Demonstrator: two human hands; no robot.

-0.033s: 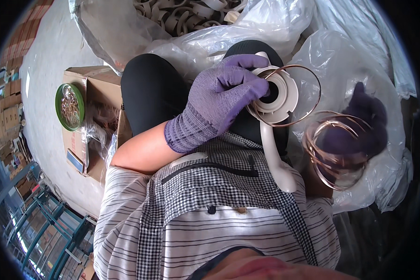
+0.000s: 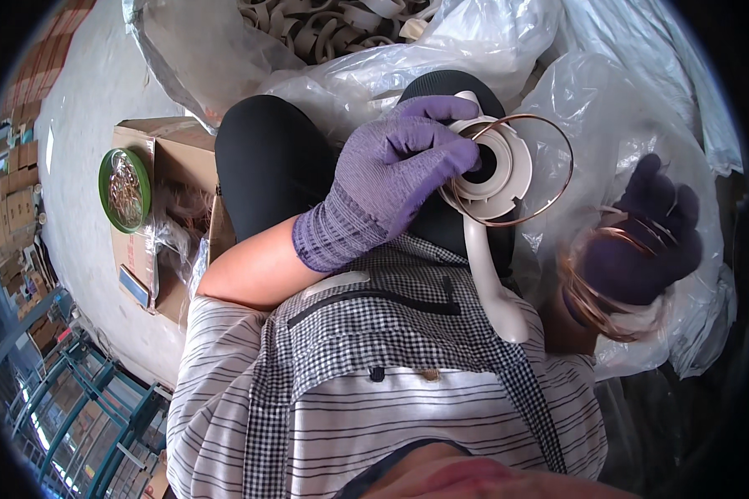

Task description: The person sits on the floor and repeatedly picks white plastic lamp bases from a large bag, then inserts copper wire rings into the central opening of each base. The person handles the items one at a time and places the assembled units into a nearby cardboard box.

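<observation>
Apron (image 2: 349,341), checked, occupies the foreground. Above it, the gloved left hand (image 2: 395,170) grips a white plastic part (image 2: 518,170) and a coppery hoop (image 2: 572,158) over the right thigh (image 2: 441,226). The gloved right hand (image 2: 637,258), fingers spread, carries several wire rings (image 2: 589,303), apparently about the wrist, though blurred. Farther off: a cardboard box (image 2: 183,162) with a green-rimmed dish (image 2: 146,195); grey curved pieces (image 2: 329,29).

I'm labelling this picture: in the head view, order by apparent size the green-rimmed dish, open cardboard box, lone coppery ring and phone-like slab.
Open cardboard box
Lone coppery ring, by outer span
Green-rimmed dish
Phone-like slab
The ring looks nearest the camera, so its true rank is unsure.
</observation>
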